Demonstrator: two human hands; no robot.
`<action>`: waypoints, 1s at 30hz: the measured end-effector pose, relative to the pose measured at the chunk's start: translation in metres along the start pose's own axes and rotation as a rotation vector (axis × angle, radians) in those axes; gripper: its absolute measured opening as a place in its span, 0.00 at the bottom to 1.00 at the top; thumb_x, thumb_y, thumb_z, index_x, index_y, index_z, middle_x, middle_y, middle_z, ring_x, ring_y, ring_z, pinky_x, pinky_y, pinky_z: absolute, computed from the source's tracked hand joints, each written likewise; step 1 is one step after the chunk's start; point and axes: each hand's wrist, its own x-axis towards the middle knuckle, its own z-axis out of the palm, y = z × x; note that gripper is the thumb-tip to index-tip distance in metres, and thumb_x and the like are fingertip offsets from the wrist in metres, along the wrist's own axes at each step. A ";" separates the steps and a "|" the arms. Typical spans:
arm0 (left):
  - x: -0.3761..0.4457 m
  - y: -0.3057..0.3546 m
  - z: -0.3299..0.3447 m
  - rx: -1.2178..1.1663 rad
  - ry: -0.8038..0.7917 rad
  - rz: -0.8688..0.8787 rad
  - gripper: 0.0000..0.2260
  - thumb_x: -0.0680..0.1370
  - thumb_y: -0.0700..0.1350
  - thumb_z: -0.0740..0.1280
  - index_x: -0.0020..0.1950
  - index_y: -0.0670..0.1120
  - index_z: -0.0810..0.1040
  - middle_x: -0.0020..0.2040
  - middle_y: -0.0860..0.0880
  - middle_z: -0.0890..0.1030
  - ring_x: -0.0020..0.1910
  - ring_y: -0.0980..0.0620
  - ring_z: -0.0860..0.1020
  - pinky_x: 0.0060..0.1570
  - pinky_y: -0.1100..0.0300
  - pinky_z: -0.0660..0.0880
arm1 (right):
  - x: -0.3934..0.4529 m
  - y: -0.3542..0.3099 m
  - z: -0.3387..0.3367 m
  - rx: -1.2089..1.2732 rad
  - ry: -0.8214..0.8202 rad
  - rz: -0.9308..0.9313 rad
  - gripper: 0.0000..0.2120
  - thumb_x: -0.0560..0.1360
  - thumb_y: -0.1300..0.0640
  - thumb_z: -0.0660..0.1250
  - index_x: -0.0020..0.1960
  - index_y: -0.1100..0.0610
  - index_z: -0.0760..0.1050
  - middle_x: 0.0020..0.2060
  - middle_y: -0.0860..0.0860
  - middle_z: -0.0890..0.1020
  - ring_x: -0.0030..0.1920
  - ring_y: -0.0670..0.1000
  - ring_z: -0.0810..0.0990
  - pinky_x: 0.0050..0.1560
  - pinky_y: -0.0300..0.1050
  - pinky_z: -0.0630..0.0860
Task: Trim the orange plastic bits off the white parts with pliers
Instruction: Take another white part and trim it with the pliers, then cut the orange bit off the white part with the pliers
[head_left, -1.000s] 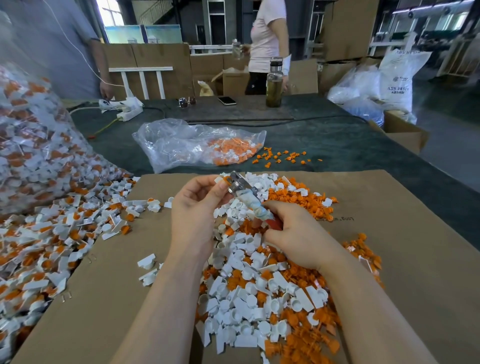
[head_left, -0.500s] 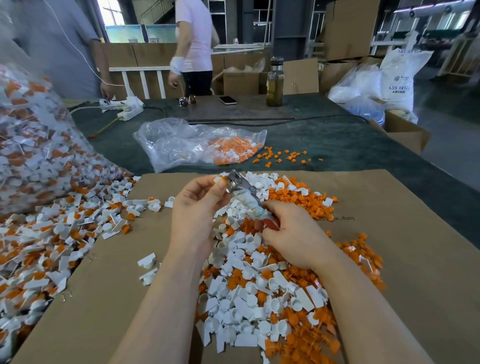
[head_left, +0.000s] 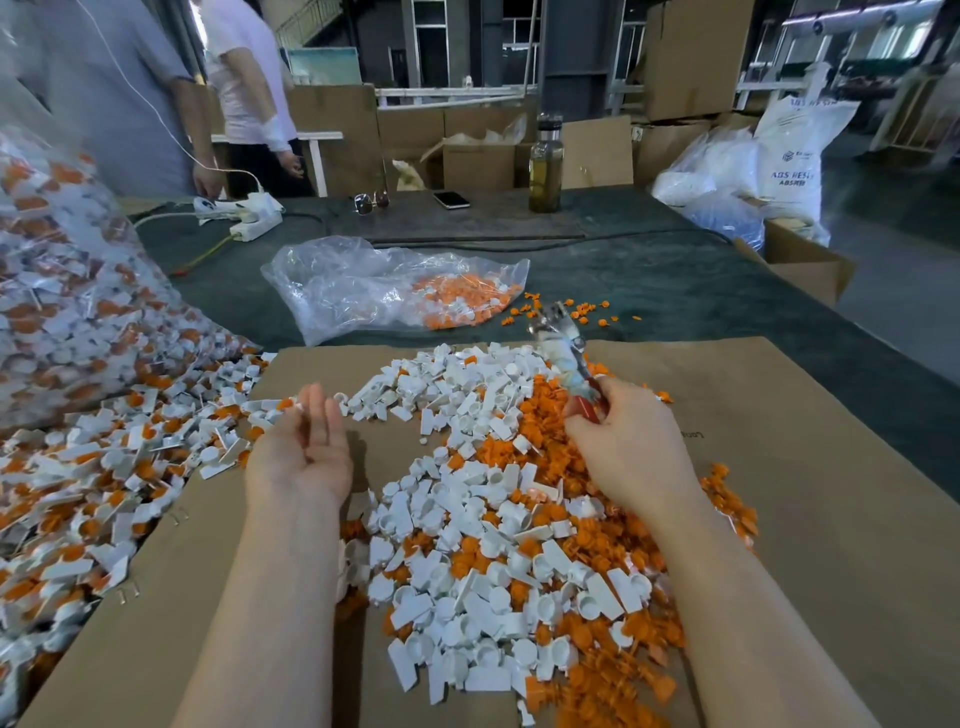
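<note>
Gripping the pliers (head_left: 563, 353) by their red handles, the right hand (head_left: 626, 441) hovers over the near pile of white parts (head_left: 483, 499) and orange bits (head_left: 540, 415); left hand (head_left: 306, 447) lies open, palm up, beside it on cardboard (head_left: 779, 415).

Both bare forearms reach forward from the bottom edge, one on each side of the heap of trimmed parts (head_left: 498, 519). The left hand (head_left: 304, 452) lies left of the heap, palm turned up, its fingers (head_left: 317, 410) straight and together, holding nothing. The right hand (head_left: 626, 441) hovers over the heap's far right side, knuckles up, fingers curled round the red handles of the pliers (head_left: 563, 353), whose blurred tip points away beyond the heap.
</note>
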 end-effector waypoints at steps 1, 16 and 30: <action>0.002 0.002 -0.001 -0.045 0.004 0.009 0.07 0.84 0.39 0.60 0.59 0.40 0.75 0.48 0.45 0.85 0.38 0.54 0.86 0.44 0.60 0.83 | 0.001 0.001 0.000 -0.023 0.002 0.010 0.11 0.77 0.52 0.63 0.37 0.49 0.69 0.30 0.46 0.75 0.29 0.46 0.74 0.27 0.40 0.62; 0.004 0.010 -0.004 -0.293 -0.019 0.097 0.14 0.84 0.39 0.59 0.70 0.44 0.73 0.49 0.45 0.83 0.45 0.53 0.84 0.51 0.59 0.82 | 0.002 0.009 0.003 -0.255 -0.133 0.069 0.10 0.76 0.45 0.65 0.39 0.48 0.70 0.34 0.46 0.76 0.35 0.46 0.76 0.30 0.41 0.69; -0.014 -0.047 -0.004 1.829 -0.552 0.592 0.17 0.79 0.35 0.63 0.55 0.56 0.81 0.52 0.56 0.79 0.43 0.55 0.81 0.38 0.62 0.81 | -0.002 0.003 0.010 -0.444 -0.123 0.039 0.04 0.74 0.48 0.66 0.47 0.47 0.74 0.36 0.44 0.75 0.34 0.45 0.75 0.28 0.40 0.71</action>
